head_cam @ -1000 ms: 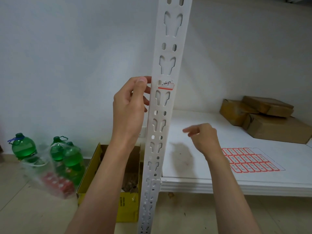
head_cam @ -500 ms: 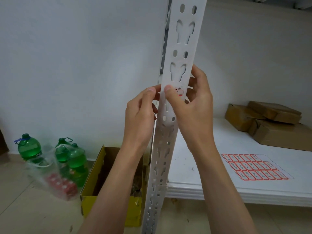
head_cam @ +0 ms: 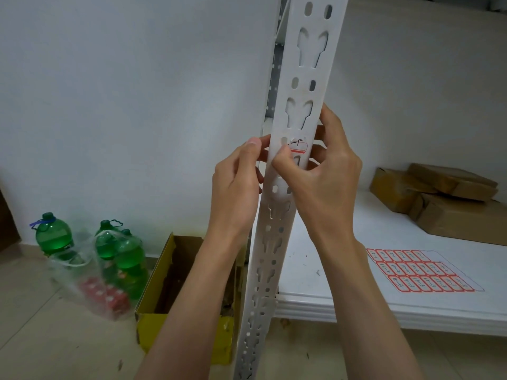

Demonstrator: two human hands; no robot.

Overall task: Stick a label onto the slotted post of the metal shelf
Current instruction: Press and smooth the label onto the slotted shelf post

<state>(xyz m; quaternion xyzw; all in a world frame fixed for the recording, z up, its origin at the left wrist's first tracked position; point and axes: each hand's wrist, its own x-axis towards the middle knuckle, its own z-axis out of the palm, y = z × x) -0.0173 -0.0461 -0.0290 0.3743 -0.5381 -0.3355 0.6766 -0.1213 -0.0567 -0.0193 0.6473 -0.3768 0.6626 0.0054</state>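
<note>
A white slotted post of the metal shelf rises through the middle of the view. A small white label with a red border sits on its front face at hand height. My right hand wraps round the post from the right, fingers behind it and thumb pressing the front just below the label's left end. My left hand grips the post's left edge, thumb tip at label height. A sheet of red-bordered labels lies on the white shelf board.
Brown cardboard parcels are stacked at the back right of the shelf. On the floor to the left stand green bottles in a plastic bag and an open yellow carton beside the post's foot. A white wall lies behind.
My right hand rose from above the shelf board to the post and wrapped round it; its thumb slid down off the label, which shows again. My left hand kept its grip.
</note>
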